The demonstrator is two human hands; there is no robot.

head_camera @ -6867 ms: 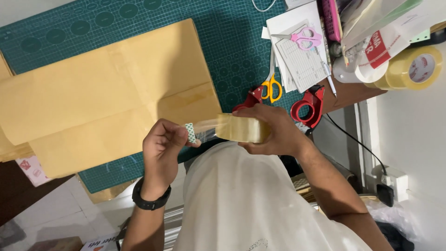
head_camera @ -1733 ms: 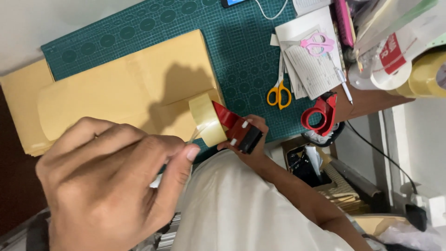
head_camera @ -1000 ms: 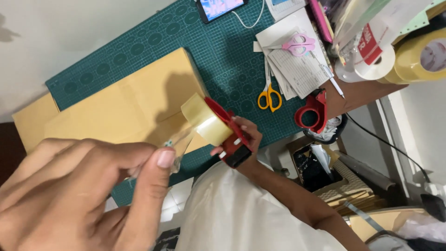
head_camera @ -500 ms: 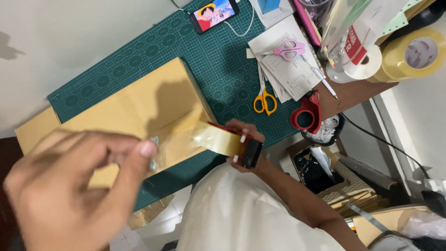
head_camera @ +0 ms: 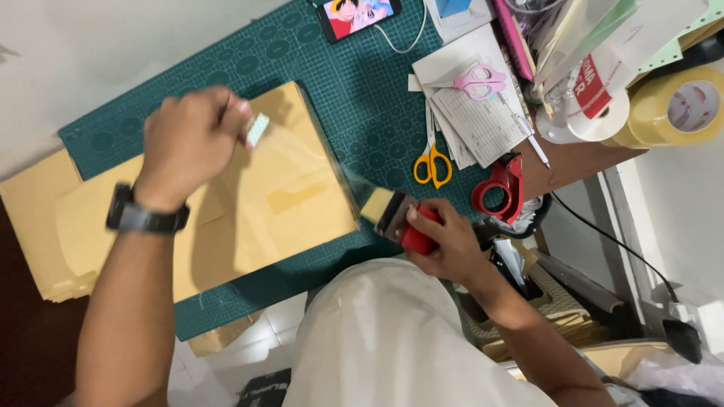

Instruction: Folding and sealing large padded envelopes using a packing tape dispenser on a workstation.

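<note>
Left hand (head_camera: 188, 143) now stretched out over brown envelope (head_camera: 226, 203), fingers pinching tape end, right hand (head_camera: 445, 241) gripping tape dispenser (head_camera: 403, 222), green cutting mat (head_camera: 362, 98)

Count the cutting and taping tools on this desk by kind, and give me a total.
Scissors: 2, a yellow-handled pair and a pink-handled pair
Tape dispensers: 2, the red dispenser in the right hand and a spare red dispenser
Loose tape rolls: 2, a tan roll and a white roll
Total: 6
</note>
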